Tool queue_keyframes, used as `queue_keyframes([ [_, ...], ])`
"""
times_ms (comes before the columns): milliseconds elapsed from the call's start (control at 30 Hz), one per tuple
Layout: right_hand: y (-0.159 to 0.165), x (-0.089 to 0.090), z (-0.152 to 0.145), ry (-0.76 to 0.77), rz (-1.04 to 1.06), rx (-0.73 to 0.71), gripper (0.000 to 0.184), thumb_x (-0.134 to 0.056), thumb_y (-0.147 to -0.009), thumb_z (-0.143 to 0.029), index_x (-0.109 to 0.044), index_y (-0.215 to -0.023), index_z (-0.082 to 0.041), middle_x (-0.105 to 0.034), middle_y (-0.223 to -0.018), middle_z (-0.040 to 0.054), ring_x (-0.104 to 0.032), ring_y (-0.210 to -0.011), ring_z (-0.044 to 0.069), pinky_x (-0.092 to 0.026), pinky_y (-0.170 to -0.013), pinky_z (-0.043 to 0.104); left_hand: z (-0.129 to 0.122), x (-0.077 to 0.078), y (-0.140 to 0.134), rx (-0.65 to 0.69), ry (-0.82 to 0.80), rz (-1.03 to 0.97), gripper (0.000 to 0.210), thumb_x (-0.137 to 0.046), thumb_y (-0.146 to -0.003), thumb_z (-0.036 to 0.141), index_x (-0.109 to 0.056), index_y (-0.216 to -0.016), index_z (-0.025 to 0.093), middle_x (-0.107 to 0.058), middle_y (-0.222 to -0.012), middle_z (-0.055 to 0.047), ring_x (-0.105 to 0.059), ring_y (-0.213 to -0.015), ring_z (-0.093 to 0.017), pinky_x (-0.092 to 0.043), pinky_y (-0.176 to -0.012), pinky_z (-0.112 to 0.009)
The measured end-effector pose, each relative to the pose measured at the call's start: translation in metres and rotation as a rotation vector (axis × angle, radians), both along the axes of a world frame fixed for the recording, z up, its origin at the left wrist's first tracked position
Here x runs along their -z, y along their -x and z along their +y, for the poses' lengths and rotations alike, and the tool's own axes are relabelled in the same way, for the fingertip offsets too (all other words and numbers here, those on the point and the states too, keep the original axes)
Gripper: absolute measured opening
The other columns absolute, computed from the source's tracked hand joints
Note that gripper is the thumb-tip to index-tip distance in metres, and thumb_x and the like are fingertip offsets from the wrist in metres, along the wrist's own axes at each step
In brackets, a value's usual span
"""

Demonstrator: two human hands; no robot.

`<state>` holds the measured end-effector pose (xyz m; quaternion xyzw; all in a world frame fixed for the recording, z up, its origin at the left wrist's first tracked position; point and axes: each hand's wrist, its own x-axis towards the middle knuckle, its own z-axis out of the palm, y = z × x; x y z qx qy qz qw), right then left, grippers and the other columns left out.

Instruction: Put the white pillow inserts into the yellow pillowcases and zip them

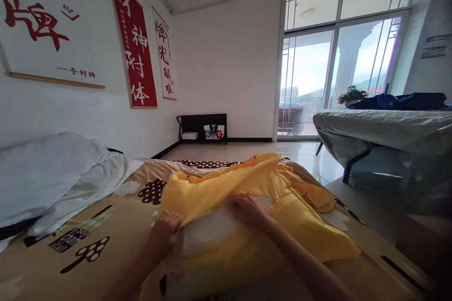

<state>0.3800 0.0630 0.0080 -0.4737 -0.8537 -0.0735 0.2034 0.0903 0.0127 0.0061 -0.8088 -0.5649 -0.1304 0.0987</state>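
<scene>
On the near part of the bed, with its tan printed sheet, lies a white pillow half inside a yellow pillowcase. The left hand sits at the near-left edge of the case opening, its fingers curled and clamped on the yellow hem. The right hand lies on top, at the line where the cloth meets the bare pillow, its fingers close together and pressing or pinching the fabric; whether they truly grip it I cannot tell. Much of the case is bunched in loose folds toward the far right, and that slack is probably the main risk: if the cloth is drawn along unevenly, the folds could catch on a pillow corner and leave the case twisted or the filling jammed on one side. A pull from the left hand alone could also drag the whole pillow across the sheet rather than seat it. The pillow lies close to the right edge of the bed, so a hard tug to that side might tip it toward the floor. The white bedding heaped at the far left lies well apart.
</scene>
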Motion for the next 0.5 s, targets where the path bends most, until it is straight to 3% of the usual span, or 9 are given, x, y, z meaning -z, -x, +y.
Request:
queue_keyframes([
  [100,-0.043,-0.009,0.010,-0.032,-0.026,0.351,0.029,-0.051,-0.074,-0.020,-0.061,-0.099,-0.012,-0.063,-0.105,0.0160,-0.054,-0.101,0.028,-0.038,-0.084,0.039,-0.001,0.005,-0.011,0.067,-0.040,-0.014,0.022,-0.038,-0.080,0.007,-0.057,-0.072,0.017,-0.063,-0.078,-0.007,-0.056,-0.079,-0.022,-0.035,-0.075,-0.033],
  [200,-0.065,-0.015,0.014,0.008,-0.096,0.545,0.042,-0.050,-0.076,-0.019,-0.052,-0.117,-0.012,-0.056,-0.118,0.0182,-0.049,-0.110,0.031,-0.036,-0.087,0.043,-0.001,0.009,-0.013,0.106,-0.041,-0.033,0.021,-0.039,-0.077,0.006,-0.057,-0.071,0.017,-0.063,-0.077,-0.007,-0.056,-0.078,-0.022,-0.036,-0.075,-0.034],
  [300,-0.079,-0.021,0.015,0.096,-0.161,0.620,0.047,-0.052,-0.077,-0.017,-0.050,-0.123,-0.016,-0.054,-0.123,0.0177,-0.048,-0.114,0.032,-0.037,-0.087,0.045,-0.004,0.009,-0.002,0.091,-0.110,-0.110,0.022,-0.038,-0.078,0.008,-0.056,-0.068,0.017,-0.061,-0.071,-0.006,-0.055,-0.073,-0.020,-0.037,-0.071,-0.032],
  [400,-0.093,-0.025,0.015,0.180,-0.152,0.691,0.040,-0.051,-0.079,-0.015,-0.055,-0.119,-0.015,-0.060,-0.115,0.0191,-0.056,-0.107,0.033,-0.043,-0.078,0.044,-0.011,0.009,0.007,0.103,-0.186,-0.115,0.027,-0.036,-0.083,0.013,-0.055,-0.065,0.018,-0.059,-0.066,-0.006,-0.054,-0.068,-0.020,-0.037,-0.068,-0.031],
  [500,-0.110,-0.022,0.012,0.264,-0.140,0.761,0.023,-0.048,-0.084,-0.012,-0.065,-0.099,-0.011,-0.065,-0.099,0.0196,-0.064,-0.092,0.031,-0.047,-0.072,0.042,-0.011,0.010,0.014,0.000,-0.138,-0.092,0.023,-0.039,-0.081,0.013,-0.061,-0.078,0.017,-0.065,-0.084,-0.009,-0.059,-0.085,-0.023,-0.040,-0.075,-0.032],
])
